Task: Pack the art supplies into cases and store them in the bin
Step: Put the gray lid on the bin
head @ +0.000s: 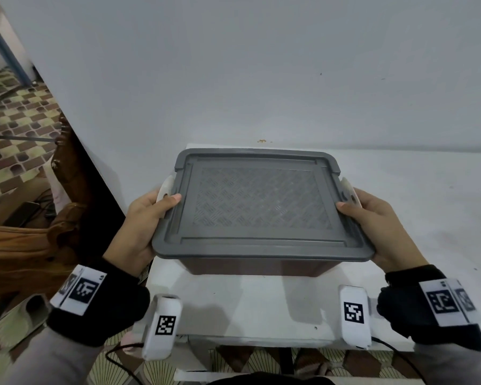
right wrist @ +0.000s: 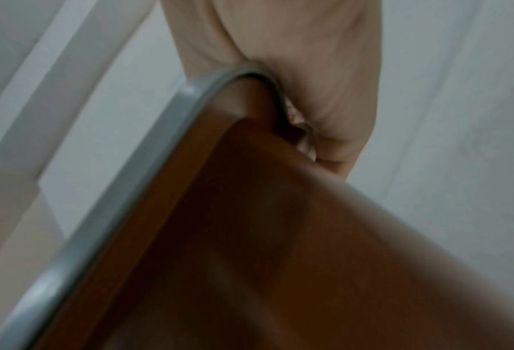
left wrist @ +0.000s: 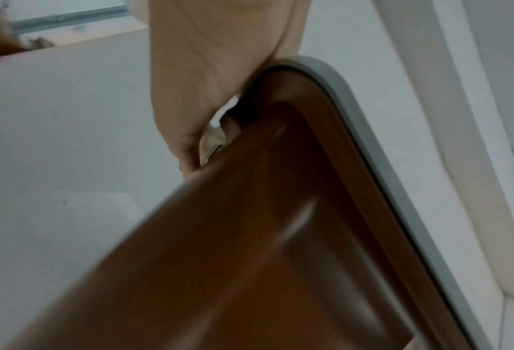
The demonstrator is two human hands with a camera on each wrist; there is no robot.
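Observation:
A brown bin [head: 250, 266] with a grey textured lid [head: 258, 207] closed on it is held above the white table [head: 261, 304]. My left hand [head: 147, 218] grips its left side, thumb on the lid by the white latch [head: 164, 190]. My right hand [head: 372, 220] grips the right side, thumb on the lid next to the other white latch [head: 350, 194]. In the wrist views the brown wall [left wrist: 249, 236] [right wrist: 279, 236] and grey lid rim [left wrist: 399, 189] [right wrist: 129, 201] fill the frame, blurred. The bin's contents are hidden.
A pale wall [head: 261, 65] stands right behind the table. A carved wooden chair [head: 39, 232] sits to the left, over a patterned tile floor [head: 11, 112]. The table's bare top stretches away to the right [head: 428, 190].

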